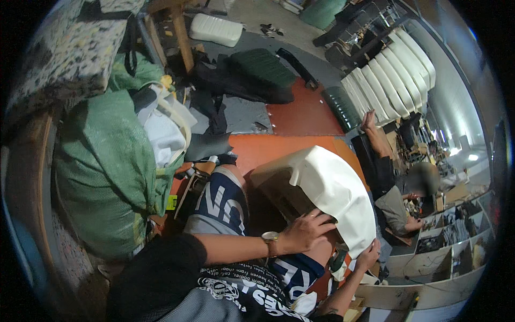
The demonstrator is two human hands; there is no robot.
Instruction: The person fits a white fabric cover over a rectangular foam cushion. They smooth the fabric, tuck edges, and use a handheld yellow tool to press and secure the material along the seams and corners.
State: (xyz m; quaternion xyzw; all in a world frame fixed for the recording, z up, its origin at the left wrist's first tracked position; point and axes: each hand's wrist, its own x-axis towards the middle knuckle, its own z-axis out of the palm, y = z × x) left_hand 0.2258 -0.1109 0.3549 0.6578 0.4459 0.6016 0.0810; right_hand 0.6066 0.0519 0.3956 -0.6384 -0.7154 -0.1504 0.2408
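A cream seat cover of smooth, leather-like sheet is draped over a boxy seat piece across my legs. Loose folds run down its near side, and a dark hollow shows beneath its edge. My left hand, with a watch at the wrist, is closed at the lower edge of the cover, its fingers bent against it. At the cover's near right corner, my right hand pinches the rim between thumb and fingers.
A bulging green sack stands at my left, below a speckled foam block. Cream padded seats are stacked at the far right. Another person sits close on the right, near a divided wooden shelf. Orange sheeting covers the floor ahead.
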